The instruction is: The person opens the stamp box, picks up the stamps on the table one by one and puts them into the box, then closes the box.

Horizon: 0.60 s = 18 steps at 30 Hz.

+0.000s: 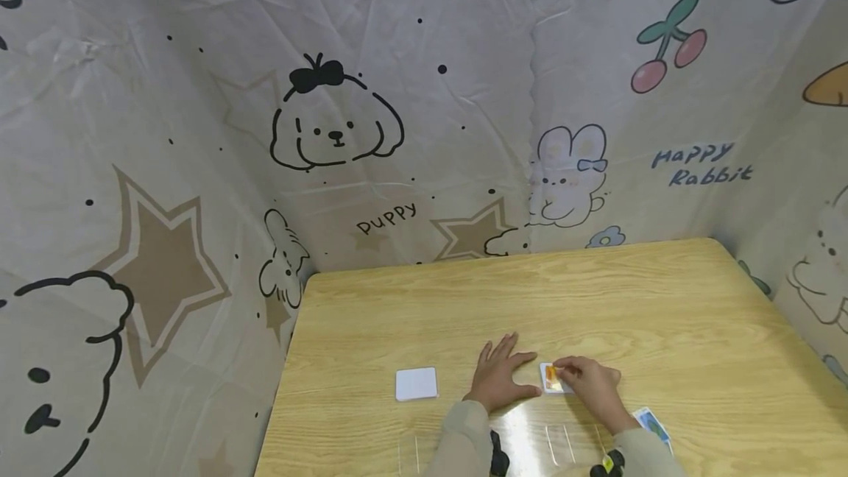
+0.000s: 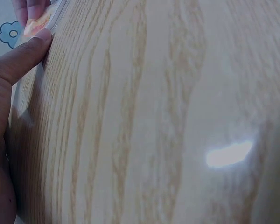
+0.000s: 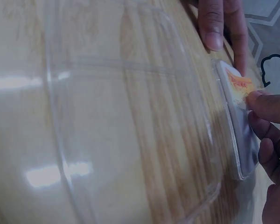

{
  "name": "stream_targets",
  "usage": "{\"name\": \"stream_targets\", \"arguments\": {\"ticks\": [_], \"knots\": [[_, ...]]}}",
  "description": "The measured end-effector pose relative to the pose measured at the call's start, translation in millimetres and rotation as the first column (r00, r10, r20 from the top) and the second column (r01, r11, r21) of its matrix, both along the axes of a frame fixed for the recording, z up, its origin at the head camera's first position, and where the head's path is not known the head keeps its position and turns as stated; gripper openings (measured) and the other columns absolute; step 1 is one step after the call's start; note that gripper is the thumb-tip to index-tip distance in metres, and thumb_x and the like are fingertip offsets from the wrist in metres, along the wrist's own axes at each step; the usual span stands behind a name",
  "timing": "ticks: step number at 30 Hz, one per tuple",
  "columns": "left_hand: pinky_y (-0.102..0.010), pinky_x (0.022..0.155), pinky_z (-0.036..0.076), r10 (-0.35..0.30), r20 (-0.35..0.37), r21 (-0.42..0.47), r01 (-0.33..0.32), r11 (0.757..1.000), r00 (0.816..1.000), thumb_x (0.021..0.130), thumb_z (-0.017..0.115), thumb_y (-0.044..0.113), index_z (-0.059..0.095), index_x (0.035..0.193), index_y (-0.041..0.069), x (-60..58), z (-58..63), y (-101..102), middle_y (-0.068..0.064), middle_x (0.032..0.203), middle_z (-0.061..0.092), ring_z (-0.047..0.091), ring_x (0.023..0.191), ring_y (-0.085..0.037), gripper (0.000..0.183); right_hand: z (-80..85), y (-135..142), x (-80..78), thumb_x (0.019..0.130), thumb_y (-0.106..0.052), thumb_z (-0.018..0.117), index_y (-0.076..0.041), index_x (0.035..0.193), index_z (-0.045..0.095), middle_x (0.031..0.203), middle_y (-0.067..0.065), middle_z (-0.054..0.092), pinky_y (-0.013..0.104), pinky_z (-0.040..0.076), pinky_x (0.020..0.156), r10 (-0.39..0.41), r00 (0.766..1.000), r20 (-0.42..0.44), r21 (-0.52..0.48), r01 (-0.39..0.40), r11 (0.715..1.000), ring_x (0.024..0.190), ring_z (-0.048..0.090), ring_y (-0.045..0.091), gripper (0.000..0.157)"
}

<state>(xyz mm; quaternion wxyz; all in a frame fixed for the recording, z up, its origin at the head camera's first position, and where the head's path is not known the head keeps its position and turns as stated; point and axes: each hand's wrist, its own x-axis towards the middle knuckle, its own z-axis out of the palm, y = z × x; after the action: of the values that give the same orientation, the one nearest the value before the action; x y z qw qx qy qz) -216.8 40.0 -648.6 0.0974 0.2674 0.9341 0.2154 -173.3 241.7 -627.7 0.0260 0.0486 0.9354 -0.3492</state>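
My right hand (image 1: 592, 385) pinches an orange-printed card (image 1: 550, 377) between thumb and fingertips. In the right wrist view the orange print (image 3: 240, 84) shows at one end, above a white-edged flat stack (image 3: 238, 135) with a clear rim; the fingers hide part of it. My left hand (image 1: 497, 381) rests on the table just left of the card, with fingers spread and thumb pointing toward it. The left wrist view shows the left thumb (image 2: 30, 51) right at the card's edge.
A stack of blank white cards (image 1: 416, 384) lies left of the left hand. A blue-printed card (image 1: 652, 425) sits partly behind the right sleeve. Clear plastic trays (image 3: 123, 70) stand on the wooden table (image 1: 503, 300), close to the person. A patterned cloth hangs behind.
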Motion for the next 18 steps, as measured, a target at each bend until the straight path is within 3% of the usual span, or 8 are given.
{"name": "stream_targets", "arguments": {"ticks": [7,13,18], "knots": [[-0.045,0.123,0.017,-0.008,-0.003,0.003,0.008,1.000,1.000,0.078,0.060,0.070,0.049,0.138,0.041,2.3,3.9,-0.9,0.004,0.160,0.026,0.023,0.149,-0.015,0.067,-9.3,-2.7,0.2,0.085,-0.015,0.070,-0.014,0.097,0.074,0.079,-0.006,0.067,0.043,0.021,0.077,0.034,0.997,-0.069,0.002,-0.034,0.999,0.079,0.055,0.013,0.013],[-0.045,0.124,0.013,-0.001,0.016,0.009,0.001,1.000,1.000,0.076,0.060,0.072,0.049,0.136,0.046,2.4,4.0,0.0,0.005,0.161,0.023,0.020,0.150,-0.014,0.066,-8.9,-6.0,0.4,0.084,-0.015,0.071,-0.015,0.097,0.073,0.078,-0.007,0.064,0.040,0.022,0.074,0.038,0.992,-0.124,0.027,-0.035,0.999,0.076,0.052,0.012,0.013],[-0.046,0.124,0.012,0.009,0.017,0.024,-0.010,1.000,1.000,0.073,0.062,0.074,0.051,0.133,0.050,2.5,2.6,1.3,0.005,0.161,0.022,0.019,0.150,-0.014,0.065,-8.7,-6.9,0.3,0.085,-0.014,0.070,-0.014,0.097,0.073,0.077,-0.006,0.063,0.040,0.022,0.074,0.033,0.993,-0.116,0.034,-0.029,0.999,0.074,0.052,0.011,0.012]]}}
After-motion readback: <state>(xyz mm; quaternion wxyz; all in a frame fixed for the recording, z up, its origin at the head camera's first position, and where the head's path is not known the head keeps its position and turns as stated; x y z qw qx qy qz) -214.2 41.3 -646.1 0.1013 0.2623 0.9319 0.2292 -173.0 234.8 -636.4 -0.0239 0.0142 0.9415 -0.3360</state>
